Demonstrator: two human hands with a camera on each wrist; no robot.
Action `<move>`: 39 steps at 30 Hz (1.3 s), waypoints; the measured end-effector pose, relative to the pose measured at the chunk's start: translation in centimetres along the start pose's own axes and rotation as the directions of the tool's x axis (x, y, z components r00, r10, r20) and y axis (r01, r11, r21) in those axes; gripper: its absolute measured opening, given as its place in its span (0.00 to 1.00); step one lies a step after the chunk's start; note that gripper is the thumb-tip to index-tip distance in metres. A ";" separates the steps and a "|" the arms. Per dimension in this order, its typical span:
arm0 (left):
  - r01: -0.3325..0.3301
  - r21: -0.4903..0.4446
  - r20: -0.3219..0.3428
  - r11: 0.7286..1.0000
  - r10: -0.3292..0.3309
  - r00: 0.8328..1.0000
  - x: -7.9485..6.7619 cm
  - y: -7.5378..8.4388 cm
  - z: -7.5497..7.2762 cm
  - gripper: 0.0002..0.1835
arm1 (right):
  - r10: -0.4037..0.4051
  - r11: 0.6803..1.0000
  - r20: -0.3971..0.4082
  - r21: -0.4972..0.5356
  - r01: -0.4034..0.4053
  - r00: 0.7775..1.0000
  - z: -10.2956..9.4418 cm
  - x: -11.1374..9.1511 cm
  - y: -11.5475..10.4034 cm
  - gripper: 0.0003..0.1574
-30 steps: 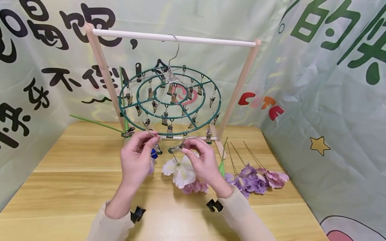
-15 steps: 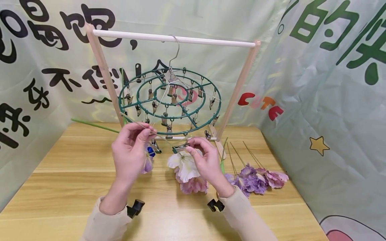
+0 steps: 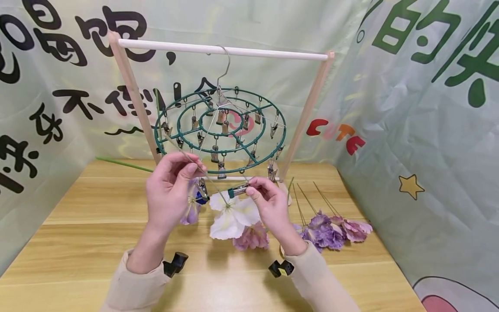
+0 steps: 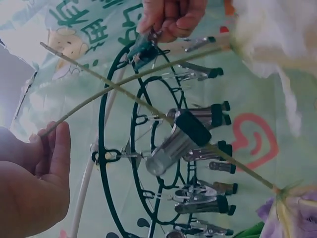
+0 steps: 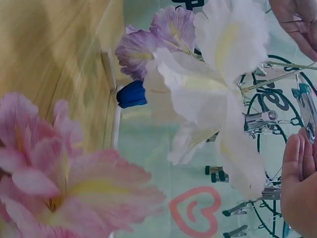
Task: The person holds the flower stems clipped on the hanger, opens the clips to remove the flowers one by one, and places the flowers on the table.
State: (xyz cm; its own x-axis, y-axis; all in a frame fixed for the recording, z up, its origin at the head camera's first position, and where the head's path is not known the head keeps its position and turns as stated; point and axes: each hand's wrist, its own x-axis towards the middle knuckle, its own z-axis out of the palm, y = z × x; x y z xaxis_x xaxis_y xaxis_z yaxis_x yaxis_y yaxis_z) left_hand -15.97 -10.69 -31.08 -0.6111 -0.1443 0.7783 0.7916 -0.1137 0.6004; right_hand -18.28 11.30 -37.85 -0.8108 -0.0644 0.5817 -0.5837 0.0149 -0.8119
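Left hand [image 3: 168, 190] has a white flower [image 3: 234, 219] pinched by the stem [image 4: 163, 66], right hand [image 3: 270, 201] grips a hanger clip [image 3: 238, 190], purple flowers [image 3: 327, 232] chilling near the right edge of the bench [image 3: 226, 288].

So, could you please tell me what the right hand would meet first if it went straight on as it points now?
With the silver, green-tipped metal clip leading, the right hand would probably first meet the thin green stem of the ruffled white flower, though depth is unclear.

Two hands [image 3: 166, 190], one white flower [image 3: 226, 223], one round hanger [image 3: 246, 149], one rack [image 3: 265, 53], and, at three o'clock, one star [image 3: 411, 187].
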 end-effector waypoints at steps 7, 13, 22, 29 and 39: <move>-0.022 -0.074 -0.013 0.997 0.021 1.000 0.2 0.5 1.0 0.09 | 0.019 0.995 -0.006 -0.099 -0.020 1.000 -0.1 0.4 0.4 0.09; 0.034 -0.127 -0.004 0.991 -0.035 0.999 0.1 1.0 1.3 0.07 | 0.004 0.981 -0.004 -0.196 -0.005 1.000 -0.3 0.5 0.9 0.10; 0.148 -0.257 -0.109 0.955 -0.181 0.977 0.0 1.4 -0.6 0.04 | 0.022 0.966 -0.011 -0.256 -0.024 1.000 -1.0 0.8 1.4 0.09; 0.151 -0.364 -0.210 0.919 -0.238 0.948 -0.5 1.0 -3.3 0.06 | 0.082 0.953 -0.012 -0.292 -0.082 0.997 -1.5 1.0 1.7 0.11; 0.327 -0.260 -0.322 0.909 -0.401 0.858 -0.8 0.2 -7.5 0.08 | 0.085 0.941 0.009 -0.329 -0.077 0.996 -2.0 1.2 1.7 0.12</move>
State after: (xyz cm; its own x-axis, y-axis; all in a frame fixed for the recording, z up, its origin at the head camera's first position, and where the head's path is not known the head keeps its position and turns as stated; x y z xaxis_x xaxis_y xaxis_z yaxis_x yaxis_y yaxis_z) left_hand -15.39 -17.98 -32.96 -0.8421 -0.3943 0.3679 0.5188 -0.4060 0.7523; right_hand -20.34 13.24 -38.44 -0.8570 -0.0720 0.5103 -0.5011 0.3475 -0.7925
